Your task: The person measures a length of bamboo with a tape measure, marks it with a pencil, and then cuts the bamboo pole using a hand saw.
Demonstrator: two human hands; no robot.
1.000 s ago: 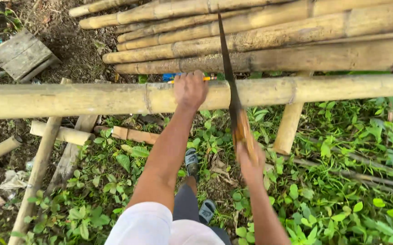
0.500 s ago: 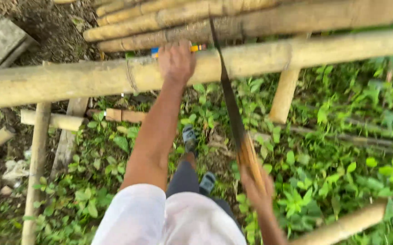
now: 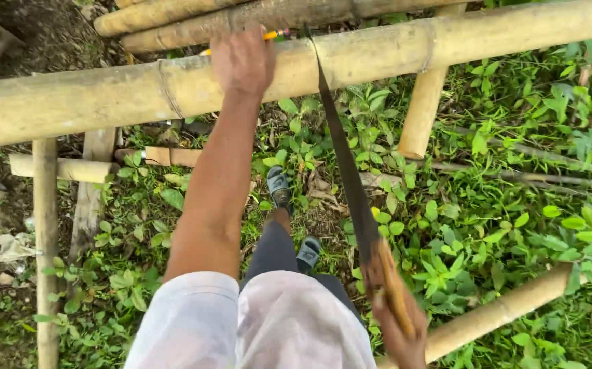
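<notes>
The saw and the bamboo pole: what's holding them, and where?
The right hand grips the long dark-bladed handsaw by its wooden handle. The left hand presses on top of the thick yellow bamboo pole beside the blade.

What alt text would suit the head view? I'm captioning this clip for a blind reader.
Seen from above, a person's left hand presses on a thick horizontal bamboo pole while the right hand grips the wooden handle of a hand saw, its blade resting across the pole. More bamboo poles lie beyond, over leafy ground.
</notes>
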